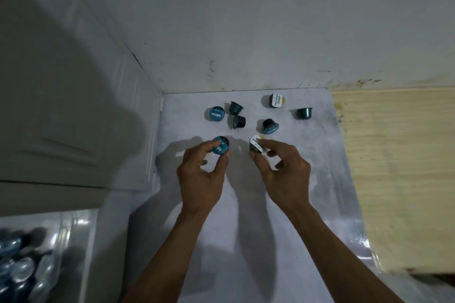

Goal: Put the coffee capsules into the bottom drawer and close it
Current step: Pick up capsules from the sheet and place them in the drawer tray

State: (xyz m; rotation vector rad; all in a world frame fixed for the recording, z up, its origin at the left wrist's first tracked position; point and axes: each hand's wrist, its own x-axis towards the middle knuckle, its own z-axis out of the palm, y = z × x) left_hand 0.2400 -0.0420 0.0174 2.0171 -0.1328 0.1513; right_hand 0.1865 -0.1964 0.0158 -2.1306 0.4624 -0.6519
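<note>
Pinching a blue-lidded capsule [220, 148] with our left hand [200, 174] and a white-lidded capsule [256, 147] with our right hand [285, 174] near the countertop's [320, 179] middle; they're looking light, rigid, best pinched at rims.

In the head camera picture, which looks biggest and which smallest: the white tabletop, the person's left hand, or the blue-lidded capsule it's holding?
Largest to smallest, as seen:
1. white tabletop
2. left hand
3. blue-lidded capsule, pinched at the left hand's fingertips

The hand is nearer the camera than the tabletop, so it looks somewhat enlarged, but the order is clear.
</note>
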